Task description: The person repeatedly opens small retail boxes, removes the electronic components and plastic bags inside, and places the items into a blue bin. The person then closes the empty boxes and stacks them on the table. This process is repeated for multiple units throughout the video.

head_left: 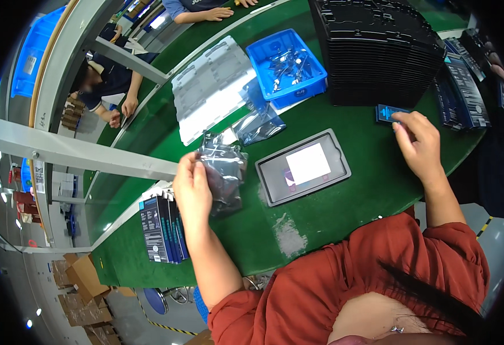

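My left hand (194,187) is closed on the left edge of clear plastic bags (223,172), which have a dark, shiny look; what is inside them I cannot make out. My right hand (420,141) has its fingers curled onto the right end of a small flat dark-blue packet (384,112), in front of the black tray stack. Between my hands lies a shallow grey tray (266,187), tilted on the green table. In it sits a white square sheet (309,163) over a printed piece.
A tall stack of black trays (378,63) stands at the back. Beside it are a blue bin (298,95) of small packets and grey-white moulded sheets (209,86). Printed boxes stand at left (158,233) and right (467,95). A metal bar (91,149) crosses the left side; co-workers sit beyond.
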Demonstrator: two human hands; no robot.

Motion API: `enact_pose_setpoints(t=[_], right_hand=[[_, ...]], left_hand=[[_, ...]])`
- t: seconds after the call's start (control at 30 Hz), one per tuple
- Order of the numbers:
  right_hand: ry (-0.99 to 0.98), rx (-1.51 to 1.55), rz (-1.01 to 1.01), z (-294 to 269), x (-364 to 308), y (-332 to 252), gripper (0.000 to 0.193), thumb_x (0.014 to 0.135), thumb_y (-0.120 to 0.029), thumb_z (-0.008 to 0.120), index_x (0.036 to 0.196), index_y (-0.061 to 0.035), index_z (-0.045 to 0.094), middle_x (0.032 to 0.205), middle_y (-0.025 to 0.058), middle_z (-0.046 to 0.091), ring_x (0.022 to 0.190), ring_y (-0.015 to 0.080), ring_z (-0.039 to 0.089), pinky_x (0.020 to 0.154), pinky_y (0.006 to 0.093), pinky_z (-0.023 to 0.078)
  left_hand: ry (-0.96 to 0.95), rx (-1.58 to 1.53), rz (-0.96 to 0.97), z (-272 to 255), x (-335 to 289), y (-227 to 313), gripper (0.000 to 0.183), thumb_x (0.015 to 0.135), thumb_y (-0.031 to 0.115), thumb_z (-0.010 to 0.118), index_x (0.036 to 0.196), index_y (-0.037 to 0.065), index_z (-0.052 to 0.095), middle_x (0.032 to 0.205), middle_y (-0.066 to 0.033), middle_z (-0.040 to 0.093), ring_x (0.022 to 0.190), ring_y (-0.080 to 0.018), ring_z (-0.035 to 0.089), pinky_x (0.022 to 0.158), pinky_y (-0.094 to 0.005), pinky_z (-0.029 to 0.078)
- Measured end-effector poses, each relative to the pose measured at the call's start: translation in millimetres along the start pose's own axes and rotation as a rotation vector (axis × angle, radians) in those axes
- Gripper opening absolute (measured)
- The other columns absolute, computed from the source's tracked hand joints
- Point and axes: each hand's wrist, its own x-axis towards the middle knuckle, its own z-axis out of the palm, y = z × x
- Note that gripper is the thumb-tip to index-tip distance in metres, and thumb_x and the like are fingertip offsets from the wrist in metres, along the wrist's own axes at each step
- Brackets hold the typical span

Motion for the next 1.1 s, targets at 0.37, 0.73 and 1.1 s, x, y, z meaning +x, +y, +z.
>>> enact_pose_setpoints(t=[0.37, 0.73, 1.1], right_hand=[[-0.091, 0.009, -0.193, 4, 22, -6, 0.01, 0.075, -0.002, 0.069, 0.085, -0.0014, 0.067, 0.072, 0.0083, 0.059, 0.06, 0.0242, 0.058, 0.056, 0.0344, 0.046], [0.208, -0.231, -0.221, -40, 63, 11, 0.019, 0.074, 0.004, 0.068, 0.093, -0.0012, 0.067, 0.087, 0.0106, 0.064, 0.078, 0.0258, 0.062, 0.07, 0.0343, 0.049], [0.125, -0.455, -0.134, -89, -6, 36, 0.02, 0.069, -0.002, 0.071, 0.088, -0.0003, 0.063, 0.091, 0.0118, 0.063, 0.084, 0.0291, 0.062, 0.078, 0.0377, 0.051]], left_hand=[[0.188, 0.611, 0.288, 13, 22, -14, 0.036, 0.084, 0.007, 0.06, 0.119, 0.0, 0.057, 0.124, -0.0187, 0.055, 0.115, -0.0379, 0.051, 0.098, -0.0459, 0.041], [-0.428, 0.182, 0.748, 52, -53, 71, 0.029, 0.075, 0.003, 0.069, 0.103, 0.002, 0.064, 0.114, -0.0153, 0.061, 0.11, -0.0361, 0.057, 0.095, -0.0443, 0.045], [-0.511, 0.144, 0.806, 61, -60, 71, 0.027, 0.076, 0.008, 0.069, 0.102, 0.004, 0.065, 0.109, -0.0115, 0.063, 0.104, -0.0324, 0.06, 0.091, -0.0432, 0.047]])
